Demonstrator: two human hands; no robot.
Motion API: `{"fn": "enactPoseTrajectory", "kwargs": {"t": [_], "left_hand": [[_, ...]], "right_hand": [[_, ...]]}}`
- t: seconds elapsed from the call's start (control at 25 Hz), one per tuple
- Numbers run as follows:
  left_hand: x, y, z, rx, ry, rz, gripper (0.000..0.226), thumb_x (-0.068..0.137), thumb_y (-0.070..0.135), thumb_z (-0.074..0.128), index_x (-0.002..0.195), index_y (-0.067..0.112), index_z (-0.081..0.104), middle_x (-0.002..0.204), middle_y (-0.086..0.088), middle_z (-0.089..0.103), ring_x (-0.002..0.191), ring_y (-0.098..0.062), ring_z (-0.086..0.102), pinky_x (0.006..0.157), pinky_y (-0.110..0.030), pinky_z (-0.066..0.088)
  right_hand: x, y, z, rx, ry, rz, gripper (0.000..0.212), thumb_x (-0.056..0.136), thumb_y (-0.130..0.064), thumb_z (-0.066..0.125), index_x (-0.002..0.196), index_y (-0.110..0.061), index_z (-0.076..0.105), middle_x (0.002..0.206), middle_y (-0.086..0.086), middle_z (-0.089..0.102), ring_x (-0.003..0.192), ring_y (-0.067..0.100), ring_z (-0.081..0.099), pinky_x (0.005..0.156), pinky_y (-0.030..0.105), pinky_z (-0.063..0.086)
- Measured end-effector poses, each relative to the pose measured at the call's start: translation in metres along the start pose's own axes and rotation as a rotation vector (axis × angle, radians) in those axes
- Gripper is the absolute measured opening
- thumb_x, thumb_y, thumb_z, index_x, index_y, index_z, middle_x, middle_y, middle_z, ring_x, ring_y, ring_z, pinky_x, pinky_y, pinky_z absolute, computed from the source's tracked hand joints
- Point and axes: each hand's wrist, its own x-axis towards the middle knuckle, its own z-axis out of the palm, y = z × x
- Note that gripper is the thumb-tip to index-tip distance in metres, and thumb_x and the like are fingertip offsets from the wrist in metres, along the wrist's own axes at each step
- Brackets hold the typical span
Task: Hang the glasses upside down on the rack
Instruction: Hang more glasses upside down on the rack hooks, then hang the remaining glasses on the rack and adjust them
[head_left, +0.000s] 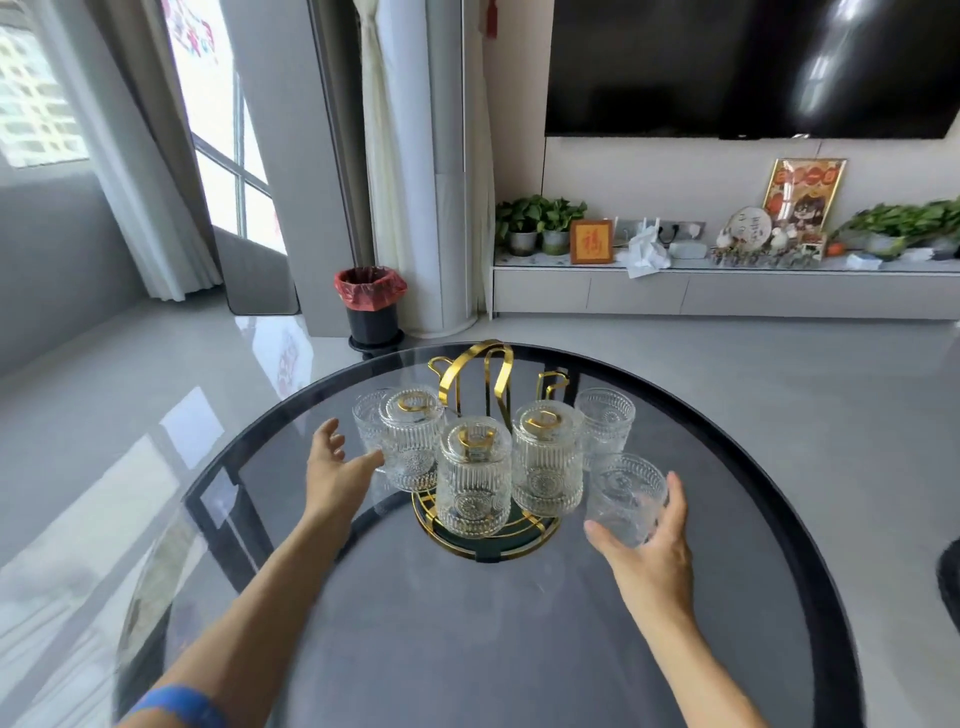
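A gold wire rack (475, 371) stands on the round glass table (467, 623). Three ribbed clear glasses hang upside down on its pegs: left (413, 441), middle (472, 480), right (546, 462). Upright glasses stand on the table: one far left (366, 423), partly hidden behind the left hung glass, and one far right (605, 423). My right hand (652, 551) wraps around a third upright glass (623, 493) to the right of the rack. My left hand (335, 467) is open, fingers spread, thumb near the left hung glass, beside the far left glass.
The table has a dark rim (810, 519). Beyond it lie a grey floor, a black bin with a red bag (371, 306), a white column, and a low TV cabinet (727, 291) with plants and ornaments.
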Motion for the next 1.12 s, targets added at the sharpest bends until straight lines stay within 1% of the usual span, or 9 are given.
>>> {"fn": "enactPoseTrajectory", "kwargs": {"t": [0.08,0.2,0.4,0.56,0.68,0.84,0.92,1.04,1.12], "left_hand": [[0.007,-0.002,0.000,0.019,-0.032,-0.003,0.079,0.083,-0.001,0.071,0.150,0.019,0.034,0.149,-0.016,0.043,0.124,-0.026,0.052,0.091,-0.030,0.045],[0.020,-0.004,0.005,0.161,-0.123,0.035,0.081,0.082,-0.005,0.066,0.151,0.023,0.032,0.150,-0.010,0.043,0.086,-0.001,0.055,0.065,-0.011,0.047],[0.043,-0.004,0.012,0.207,-0.216,0.035,0.074,0.074,0.014,0.084,0.137,0.027,0.047,0.128,-0.002,0.057,0.110,-0.020,0.053,0.100,-0.037,0.044],[0.035,-0.009,0.007,0.047,-0.164,0.035,0.058,0.068,0.016,0.087,0.118,0.020,0.057,0.111,-0.008,0.070,0.086,-0.017,0.064,0.083,-0.031,0.053],[0.028,-0.006,-0.008,-0.167,-0.105,0.032,0.066,0.052,0.041,0.087,0.108,0.021,0.057,0.104,-0.008,0.071,0.092,-0.022,0.069,0.088,-0.040,0.056],[0.026,0.015,-0.033,-0.376,-0.136,-0.007,0.097,0.047,0.053,0.092,0.130,0.016,0.058,0.122,-0.011,0.069,0.099,-0.024,0.071,0.089,-0.049,0.057],[0.030,0.028,-0.044,-0.435,-0.175,-0.042,0.106,0.055,0.048,0.090,0.145,0.016,0.044,0.140,-0.012,0.056,0.117,-0.030,0.062,0.096,-0.052,0.052],[0.029,0.056,-0.049,-0.520,-0.216,-0.046,0.073,0.077,0.030,0.079,0.138,0.021,0.041,0.134,-0.013,0.057,0.116,-0.032,0.061,0.087,-0.049,0.053],[0.023,0.078,-0.048,-0.492,-0.182,0.001,0.057,0.077,0.027,0.080,0.122,0.026,0.045,0.122,-0.013,0.063,0.104,-0.029,0.065,0.076,-0.043,0.054]], "right_hand": [[0.001,0.001,0.008,-0.042,0.019,0.005,0.101,0.066,-0.033,0.089,0.144,-0.040,0.025,0.146,0.003,0.052,0.126,0.029,0.054,0.092,0.039,0.043],[0.002,0.001,0.015,-0.083,0.043,-0.009,0.089,0.064,-0.037,0.088,0.135,-0.037,0.035,0.134,0.001,0.063,0.113,0.032,0.062,0.087,0.041,0.048],[0.004,0.001,0.019,-0.101,0.066,-0.027,0.087,0.063,-0.041,0.088,0.135,-0.032,0.039,0.126,0.000,0.066,0.107,0.033,0.064,0.085,0.041,0.051],[0.005,0.003,0.018,-0.096,0.049,-0.023,0.085,0.063,-0.043,0.087,0.134,-0.033,0.040,0.122,0.002,0.067,0.106,0.033,0.062,0.085,0.043,0.052],[0.005,0.003,0.017,-0.080,0.026,-0.043,0.083,0.064,-0.041,0.088,0.131,-0.031,0.040,0.121,0.003,0.067,0.106,0.035,0.061,0.085,0.043,0.050],[0.000,0.002,0.009,-0.034,-0.037,-0.005,0.080,0.062,-0.046,0.088,0.126,-0.041,0.040,0.119,-0.005,0.059,0.103,0.022,0.054,0.082,0.039,0.042],[-0.001,0.002,0.002,0.046,-0.089,0.014,0.079,0.057,-0.049,0.087,0.123,-0.046,0.043,0.118,-0.014,0.056,0.108,0.013,0.049,0.085,0.036,0.040],[-0.003,0.003,-0.009,0.131,-0.130,0.027,0.078,0.051,-0.053,0.086,0.120,-0.041,0.050,0.115,-0.016,0.063,0.109,0.013,0.057,0.087,0.036,0.044],[-0.009,0.000,-0.013,0.160,-0.157,0.021,0.074,0.050,-0.051,0.087,0.116,-0.040,0.054,0.113,-0.014,0.067,0.106,0.009,0.062,0.086,0.034,0.048]]}}
